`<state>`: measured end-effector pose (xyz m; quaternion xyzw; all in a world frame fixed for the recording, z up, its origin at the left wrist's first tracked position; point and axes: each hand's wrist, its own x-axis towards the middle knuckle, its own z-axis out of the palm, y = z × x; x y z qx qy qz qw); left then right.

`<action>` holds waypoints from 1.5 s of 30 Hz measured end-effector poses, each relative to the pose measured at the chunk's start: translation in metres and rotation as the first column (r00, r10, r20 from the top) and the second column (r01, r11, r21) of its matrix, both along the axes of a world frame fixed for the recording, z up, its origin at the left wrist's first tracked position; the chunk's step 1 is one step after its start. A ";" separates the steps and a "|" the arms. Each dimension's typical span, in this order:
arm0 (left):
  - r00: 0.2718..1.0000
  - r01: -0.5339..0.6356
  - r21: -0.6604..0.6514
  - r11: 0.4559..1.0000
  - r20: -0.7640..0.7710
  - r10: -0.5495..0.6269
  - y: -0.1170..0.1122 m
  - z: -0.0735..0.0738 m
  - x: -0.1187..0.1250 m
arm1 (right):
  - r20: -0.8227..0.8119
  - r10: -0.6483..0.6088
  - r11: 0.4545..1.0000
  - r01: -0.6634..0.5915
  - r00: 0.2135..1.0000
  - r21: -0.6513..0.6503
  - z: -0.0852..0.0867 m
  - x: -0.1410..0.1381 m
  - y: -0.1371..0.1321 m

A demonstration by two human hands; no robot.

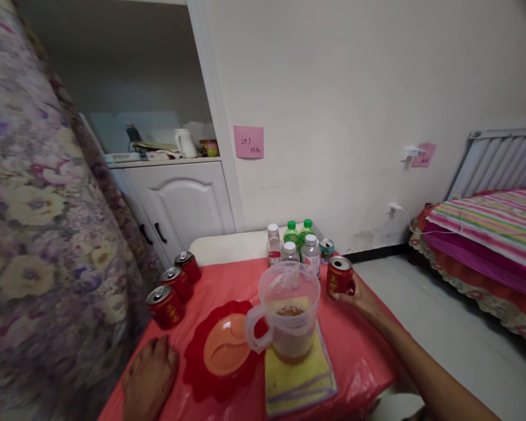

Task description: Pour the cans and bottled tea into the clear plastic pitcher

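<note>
At the right side of the table, my right hand (360, 299) is wrapped round a red drink can (339, 277) with yellow characters. The can is upright, with a dark opening in its top. Left of it, a clear plastic measuring jug (289, 327) with some foamy amber liquid stands on a folded yellow cloth (298, 390), handle toward the left. My left hand (151, 374) rests on the table's left edge, fingers curled in and nothing seen in them. Beyond it stand three red cans (165, 307) in a row. Between hand and jug lies a red scalloped tray (196, 374) with an orange centre.
Several capped bottles (310, 254), some with green caps, and a small green can (326, 250) stand at the back of the red-covered table (232, 280). A floral curtain (48, 234) hangs at left. A bed (486, 234) is at right, a white cabinet (184, 204) behind.
</note>
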<state>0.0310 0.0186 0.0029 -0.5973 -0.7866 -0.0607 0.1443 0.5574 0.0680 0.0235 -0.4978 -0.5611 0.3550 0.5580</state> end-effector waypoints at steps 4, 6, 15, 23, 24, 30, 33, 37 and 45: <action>1.000 -0.007 0.012 1.000 0.014 0.007 -0.001 0.000 0.002 | -0.002 -0.009 1.000 0.009 1.000 0.020 0.036 -0.009 -0.016; 1.000 -0.013 0.012 1.000 0.025 0.013 -0.001 0.000 0.003 | 0.015 -0.014 0.999 0.013 1.000 0.043 0.056 -0.013 -0.025; 0.998 -0.003 0.028 1.000 0.058 0.002 -0.004 0.001 0.001 | 0.126 -0.102 0.984 0.081 0.987 0.160 0.129 -0.023 -0.064; 0.994 -0.012 0.064 0.998 0.107 0.005 -0.004 -0.002 -0.001 | 0.394 -0.188 0.965 0.094 0.900 0.247 0.142 -0.017 -0.075; 0.994 -0.007 0.067 0.998 0.112 0.000 -0.004 -0.002 -0.002 | 0.410 -0.195 0.963 0.095 0.891 0.250 0.143 -0.017 -0.076; 0.990 0.067 0.067 0.996 0.117 -0.074 -0.008 -0.002 -0.003 | 0.451 -0.175 0.968 0.068 0.875 0.243 0.149 -0.023 -0.085; 0.986 0.115 0.075 0.991 0.113 -0.123 -0.017 -0.010 0.001 | 0.511 -0.202 0.958 0.060 0.836 0.280 0.152 -0.026 -0.089; 0.977 0.173 0.089 0.981 0.108 -0.182 -0.032 -0.030 0.005 | 0.555 -0.204 0.950 0.026 0.807 0.311 0.158 -0.029 -0.095; 0.966 0.220 0.180 0.959 0.097 -0.240 -0.038 -0.043 0.004 | 0.579 -0.203 0.949 0.013 0.789 0.315 0.167 -0.032 -0.098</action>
